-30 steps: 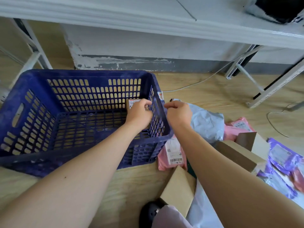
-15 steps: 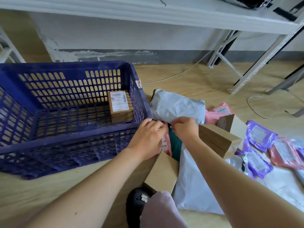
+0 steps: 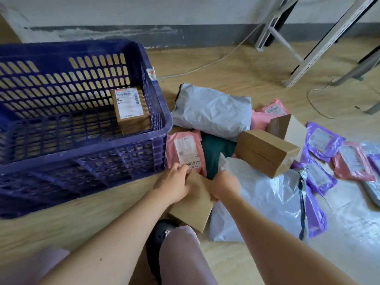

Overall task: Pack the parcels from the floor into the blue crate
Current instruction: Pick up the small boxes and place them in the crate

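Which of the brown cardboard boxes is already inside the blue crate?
The labelled brown cardboard box, lying by the blue plastic crate's right wall. The plain box being gripped and the taped box sit outside on the floor.

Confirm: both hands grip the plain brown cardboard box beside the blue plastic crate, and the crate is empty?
Not empty: head view shows a labelled brown cardboard box inside the blue plastic crate. The left hand and right hand do grip the plain brown cardboard box beside it.
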### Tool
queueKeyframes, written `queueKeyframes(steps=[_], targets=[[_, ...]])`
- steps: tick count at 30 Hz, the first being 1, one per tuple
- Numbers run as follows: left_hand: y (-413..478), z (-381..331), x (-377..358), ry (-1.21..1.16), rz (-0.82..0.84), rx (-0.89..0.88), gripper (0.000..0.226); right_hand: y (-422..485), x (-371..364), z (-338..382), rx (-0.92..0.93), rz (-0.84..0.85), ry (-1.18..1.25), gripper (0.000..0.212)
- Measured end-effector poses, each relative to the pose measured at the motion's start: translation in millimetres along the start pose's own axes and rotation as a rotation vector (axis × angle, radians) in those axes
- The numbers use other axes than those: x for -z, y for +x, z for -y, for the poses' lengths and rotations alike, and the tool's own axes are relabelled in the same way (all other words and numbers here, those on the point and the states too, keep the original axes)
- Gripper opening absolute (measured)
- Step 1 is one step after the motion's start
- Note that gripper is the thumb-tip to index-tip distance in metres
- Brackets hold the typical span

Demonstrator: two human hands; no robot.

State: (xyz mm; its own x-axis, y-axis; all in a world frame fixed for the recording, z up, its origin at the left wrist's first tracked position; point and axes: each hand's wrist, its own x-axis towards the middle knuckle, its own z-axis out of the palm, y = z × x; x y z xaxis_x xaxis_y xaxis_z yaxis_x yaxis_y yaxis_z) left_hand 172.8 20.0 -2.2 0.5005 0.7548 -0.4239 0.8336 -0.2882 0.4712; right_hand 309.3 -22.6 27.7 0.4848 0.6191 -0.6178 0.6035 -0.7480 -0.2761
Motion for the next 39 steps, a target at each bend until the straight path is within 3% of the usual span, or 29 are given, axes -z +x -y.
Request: queueKeyframes(steps=[5,9,12,15,23,32,39], targets=[[2,-5,-22,-0.07,0.159,0.09,0.071,10,-7,-1,-0.07,0.232,-0.2,0.014],[7,-9,-24,-0.133,0.191,0.135,0.088,20,-4,0,-0.226,0.338,-0.011,0.017],[9,-9,-21,-0.142,0.24,0.182,0.112,28,-7,0,-0.246,0.298,0.203,0.023],[8,-9,-22,-0.138,0.252,0.19,0.127,30,-5,4,-0.293,0.284,0.259,0.021],[2,-22,-31,0.035,0.078,0.231,0.122,29,-1,10,-0.295,0.327,0.298,0.031],[2,-23,-22,-0.025,0.069,0.256,0.119,24,12,2,-0.253,0.187,0.367,0.025],[1,-20,1,-0.231,0.093,0.292,0.116,20,18,-4,-0.243,0.146,0.36,0.02]])
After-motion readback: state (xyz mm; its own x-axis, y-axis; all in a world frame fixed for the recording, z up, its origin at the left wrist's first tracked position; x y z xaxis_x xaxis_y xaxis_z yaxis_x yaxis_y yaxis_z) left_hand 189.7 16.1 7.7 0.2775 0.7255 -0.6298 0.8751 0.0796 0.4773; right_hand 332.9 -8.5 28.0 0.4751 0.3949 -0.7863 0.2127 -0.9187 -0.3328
